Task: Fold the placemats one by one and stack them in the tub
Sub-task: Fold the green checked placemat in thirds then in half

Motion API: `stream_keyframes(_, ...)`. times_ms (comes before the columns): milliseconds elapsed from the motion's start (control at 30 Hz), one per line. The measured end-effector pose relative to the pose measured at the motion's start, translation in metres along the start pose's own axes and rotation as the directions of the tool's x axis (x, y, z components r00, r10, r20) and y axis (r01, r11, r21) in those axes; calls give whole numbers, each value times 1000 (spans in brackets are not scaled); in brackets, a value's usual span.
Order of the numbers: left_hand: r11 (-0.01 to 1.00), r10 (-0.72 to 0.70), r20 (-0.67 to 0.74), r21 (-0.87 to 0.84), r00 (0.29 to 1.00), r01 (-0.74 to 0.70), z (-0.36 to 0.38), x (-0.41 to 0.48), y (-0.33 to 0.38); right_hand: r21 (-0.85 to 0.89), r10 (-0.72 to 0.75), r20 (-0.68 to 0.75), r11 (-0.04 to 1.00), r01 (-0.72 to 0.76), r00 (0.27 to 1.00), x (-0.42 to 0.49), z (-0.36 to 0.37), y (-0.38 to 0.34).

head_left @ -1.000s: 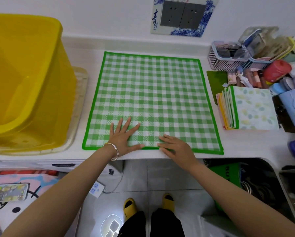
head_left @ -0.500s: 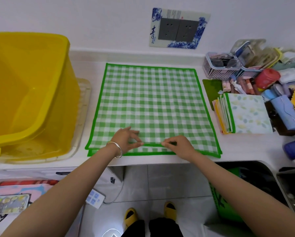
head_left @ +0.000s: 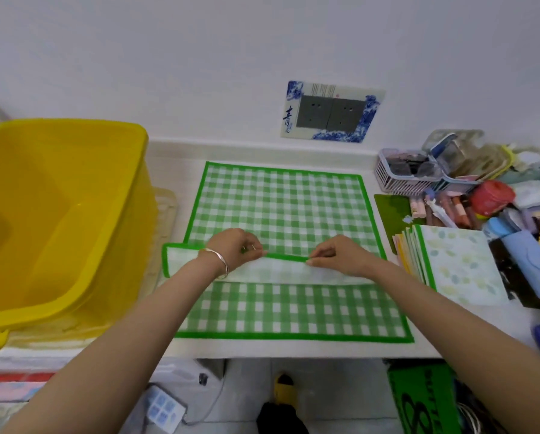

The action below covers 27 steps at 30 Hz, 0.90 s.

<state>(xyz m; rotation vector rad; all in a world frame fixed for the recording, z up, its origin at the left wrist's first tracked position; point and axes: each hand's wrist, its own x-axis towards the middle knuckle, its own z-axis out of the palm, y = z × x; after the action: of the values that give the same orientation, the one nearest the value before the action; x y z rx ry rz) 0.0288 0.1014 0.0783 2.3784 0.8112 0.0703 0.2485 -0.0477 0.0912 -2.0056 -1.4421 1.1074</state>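
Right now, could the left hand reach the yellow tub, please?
Probably yes: the tub stands beside the left hand, only flat placemat between, though that hand pinches its edge.

Single head-worn wide-angle view, looking forward and down across the counter point(head_left: 181, 173) to the wall point(head_left: 199, 57), close in.

Tall yellow tub point(head_left: 138, 195) blocks left, stacked placemats point(head_left: 459, 270) and clutter point(head_left: 488, 195) crowd right
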Motion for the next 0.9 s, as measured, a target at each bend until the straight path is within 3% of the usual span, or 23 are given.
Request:
stream_keyframes(133,1000,16,-237,7,971,-15,-9,21,0,-87,-52,-30,995,49,998,37,-30,-7)
stream_keyframes(300,992,93,-337,114,937,-58,1,49,-13,-232,-60,-83,972,39,995,84,-47,2)
stream_keyframes(433,957,92,-229,288,969,-23,26,66,-24,-325,-36,-150,946,-14,988,118,-44,21)
stream_keyframes(633,953,-79,-70,288,994,96,63,76,-35,-336,-29,-251,940,-59,968,152,-24,48)
stream_keyframes(900,945,-112,-69,300,991,128,96,81,-47,-381,-90,-437,920,-93,895,160,2,61)
